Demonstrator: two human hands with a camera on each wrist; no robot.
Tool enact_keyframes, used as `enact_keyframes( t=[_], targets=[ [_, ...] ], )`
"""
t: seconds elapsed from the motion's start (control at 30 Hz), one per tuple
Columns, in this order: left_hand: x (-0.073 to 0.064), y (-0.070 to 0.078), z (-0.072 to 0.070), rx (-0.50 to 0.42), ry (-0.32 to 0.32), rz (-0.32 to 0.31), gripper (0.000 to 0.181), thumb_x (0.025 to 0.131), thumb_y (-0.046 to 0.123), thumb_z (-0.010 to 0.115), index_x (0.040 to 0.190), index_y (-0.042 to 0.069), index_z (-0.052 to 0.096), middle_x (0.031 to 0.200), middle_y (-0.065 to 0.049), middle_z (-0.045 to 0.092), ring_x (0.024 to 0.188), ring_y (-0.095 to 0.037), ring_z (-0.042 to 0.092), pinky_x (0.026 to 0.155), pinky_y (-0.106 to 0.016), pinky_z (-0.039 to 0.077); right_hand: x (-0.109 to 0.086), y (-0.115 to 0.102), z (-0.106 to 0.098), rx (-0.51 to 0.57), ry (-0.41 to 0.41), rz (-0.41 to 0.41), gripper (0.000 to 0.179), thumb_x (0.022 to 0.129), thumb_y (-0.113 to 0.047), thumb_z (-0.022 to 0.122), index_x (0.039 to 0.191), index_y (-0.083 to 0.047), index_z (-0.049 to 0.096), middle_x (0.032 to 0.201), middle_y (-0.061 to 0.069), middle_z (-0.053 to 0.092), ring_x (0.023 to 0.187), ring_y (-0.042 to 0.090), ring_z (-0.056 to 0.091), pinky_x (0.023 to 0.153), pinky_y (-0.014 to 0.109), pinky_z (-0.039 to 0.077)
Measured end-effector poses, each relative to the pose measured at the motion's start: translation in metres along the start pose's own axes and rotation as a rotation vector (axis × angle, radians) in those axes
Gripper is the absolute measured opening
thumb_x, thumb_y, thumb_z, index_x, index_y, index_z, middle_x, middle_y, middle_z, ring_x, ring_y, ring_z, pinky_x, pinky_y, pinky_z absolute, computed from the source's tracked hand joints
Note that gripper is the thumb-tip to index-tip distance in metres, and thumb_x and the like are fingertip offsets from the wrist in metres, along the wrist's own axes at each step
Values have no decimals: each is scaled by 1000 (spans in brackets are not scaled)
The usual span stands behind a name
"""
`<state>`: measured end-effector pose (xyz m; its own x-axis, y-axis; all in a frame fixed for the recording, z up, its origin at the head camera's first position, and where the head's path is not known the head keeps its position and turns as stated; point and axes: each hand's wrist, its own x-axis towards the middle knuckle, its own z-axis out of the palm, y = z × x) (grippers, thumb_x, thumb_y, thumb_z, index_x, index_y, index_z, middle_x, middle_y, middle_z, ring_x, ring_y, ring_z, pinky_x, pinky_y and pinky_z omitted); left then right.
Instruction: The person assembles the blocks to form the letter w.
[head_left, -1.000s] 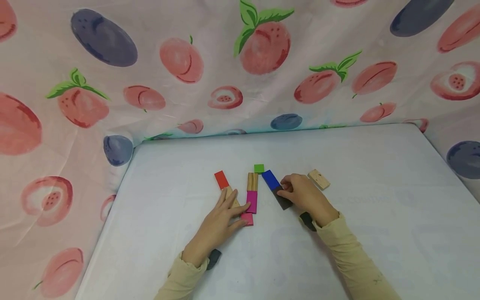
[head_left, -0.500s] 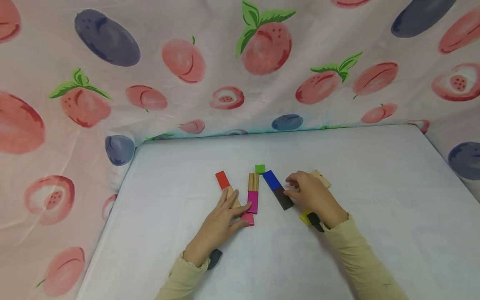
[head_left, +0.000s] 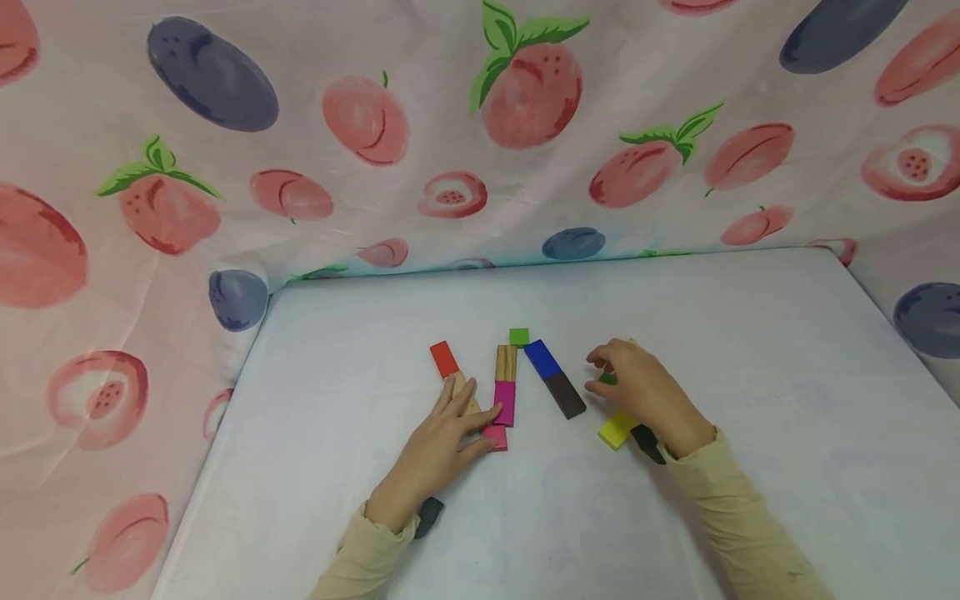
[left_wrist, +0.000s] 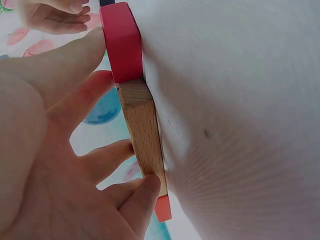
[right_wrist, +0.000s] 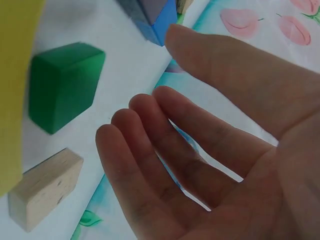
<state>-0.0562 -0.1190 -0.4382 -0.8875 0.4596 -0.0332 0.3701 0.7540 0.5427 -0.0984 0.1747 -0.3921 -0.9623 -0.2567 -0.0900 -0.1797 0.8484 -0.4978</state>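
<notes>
My left hand (head_left: 429,457) lies with spread fingers over a line of small blocks. Its thumb touches a pink block (left_wrist: 122,45), and other fingertips rest along a plain wooden block (left_wrist: 142,125). A magenta block (head_left: 506,404) sits at its index fingertip, below a striped wooden block (head_left: 506,363). Beyond the plain wood is a red block (head_left: 444,357). My right hand (head_left: 651,398), loosely bent and holding nothing, hovers over a dark green block (right_wrist: 65,85). Beside that are a yellow block (head_left: 617,431) and a pale wooden block (right_wrist: 50,187), mostly hidden in the head view.
Between the hands, a blue block (head_left: 542,358) and a dark brown block (head_left: 565,395) form a slanted line. A light green block (head_left: 519,337) lies at its far end. Fruit-print cloth (head_left: 450,125) rises behind the white table (head_left: 360,325).
My right hand has let go of the dark brown block and moved right, over the other blocks. The yellow and dark green blocks have come into sight. The left hand stays put.
</notes>
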Motion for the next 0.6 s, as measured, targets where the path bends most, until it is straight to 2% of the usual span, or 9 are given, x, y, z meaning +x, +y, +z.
enact_keyframes(
  t=[0.43, 0.6],
  targets=[
    [1, 1, -1, -3, -2, -6, 46, 92, 33, 71, 136, 21, 62, 159, -18, 32, 150, -47, 12, 106, -58, 41, -1, 13, 0, -12, -13, 28, 32, 84, -8, 77, 111, 7, 67, 99, 15, 66, 96, 32, 63, 92, 50, 52],
    [1, 2, -1, -6, -4, -14, 45, 92, 32, 71, 136, 22, 63, 160, -18, 31, 150, -46, 12, 106, -58, 41, 1, 17, 0, 17, -42, 48, 30, 84, -6, 77, 109, 9, 67, 98, 15, 66, 92, 30, 63, 88, 47, 54]
  ],
)
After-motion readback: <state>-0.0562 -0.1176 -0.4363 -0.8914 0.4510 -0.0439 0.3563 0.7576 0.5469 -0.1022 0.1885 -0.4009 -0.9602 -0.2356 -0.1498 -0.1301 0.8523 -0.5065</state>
